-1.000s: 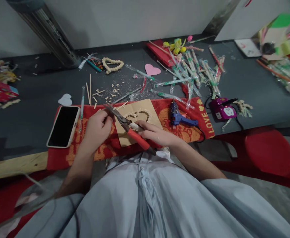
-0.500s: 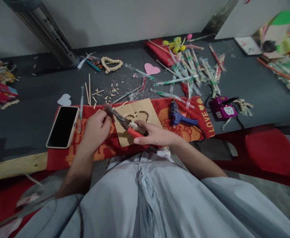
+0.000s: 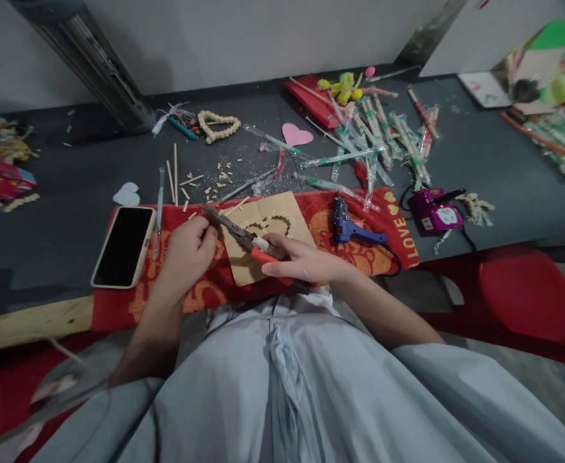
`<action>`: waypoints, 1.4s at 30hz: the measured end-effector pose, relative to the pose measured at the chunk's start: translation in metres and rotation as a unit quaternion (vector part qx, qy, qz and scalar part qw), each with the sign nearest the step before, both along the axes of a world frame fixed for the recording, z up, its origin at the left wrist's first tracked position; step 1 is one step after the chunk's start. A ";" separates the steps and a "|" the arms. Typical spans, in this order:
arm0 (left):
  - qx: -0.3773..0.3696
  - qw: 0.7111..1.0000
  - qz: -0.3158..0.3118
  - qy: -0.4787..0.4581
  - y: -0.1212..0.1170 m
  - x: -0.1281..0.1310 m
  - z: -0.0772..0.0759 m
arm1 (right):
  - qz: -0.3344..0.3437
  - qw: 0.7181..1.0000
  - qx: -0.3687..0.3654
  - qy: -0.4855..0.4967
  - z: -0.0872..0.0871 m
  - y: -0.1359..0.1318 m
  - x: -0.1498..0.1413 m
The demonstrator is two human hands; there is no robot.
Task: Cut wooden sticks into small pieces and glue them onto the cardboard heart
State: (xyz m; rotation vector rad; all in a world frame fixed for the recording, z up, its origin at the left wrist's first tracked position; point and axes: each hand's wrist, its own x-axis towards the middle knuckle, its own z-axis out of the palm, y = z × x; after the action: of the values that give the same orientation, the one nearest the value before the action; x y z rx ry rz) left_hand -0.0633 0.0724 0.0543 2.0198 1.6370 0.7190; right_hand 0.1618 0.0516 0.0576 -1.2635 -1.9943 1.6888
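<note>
My right hand (image 3: 295, 258) is wrapped round a pair of pliers (image 3: 242, 235) with red-orange handles, their jaws pointing up and left. At the jaw tips my left hand (image 3: 190, 247) is closed in a pinch; what its fingers hold is too small to make out. Beneath the pliers lies a brown card (image 3: 296, 222), bearing a heart outline (image 3: 282, 218) of small pale pieces, partly covered by my right hand. A thin wooden stick (image 3: 237, 206) shows just beyond the jaws. Loose wooden sticks (image 3: 175, 168) and short cut bits (image 3: 223, 168) are scattered past my left hand.
A red patterned towel (image 3: 205, 292) runs along the table edge, with a phone (image 3: 124, 247) at left and a blue glue gun (image 3: 354, 225) at right. Further back are wrapped sticks (image 3: 340, 157), a stick heart (image 3: 219, 127) and a pink paper heart (image 3: 296, 134). A red stool (image 3: 528, 292) stands at right.
The pliers' handles look slightly closer together in my right hand. My left hand stays at the jaw tips, and the objects on the table have not moved.
</note>
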 end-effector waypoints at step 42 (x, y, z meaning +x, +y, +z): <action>-0.059 0.979 0.040 -0.191 -0.020 0.018 0.014 | -0.043 0.961 0.175 -0.210 0.018 -0.010 -0.008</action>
State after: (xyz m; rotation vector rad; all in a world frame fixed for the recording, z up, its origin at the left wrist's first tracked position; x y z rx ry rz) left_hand -0.0453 0.0522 0.0680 1.6207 1.4985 0.9484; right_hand 0.1534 0.0416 0.0760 -1.6381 -2.2944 1.0214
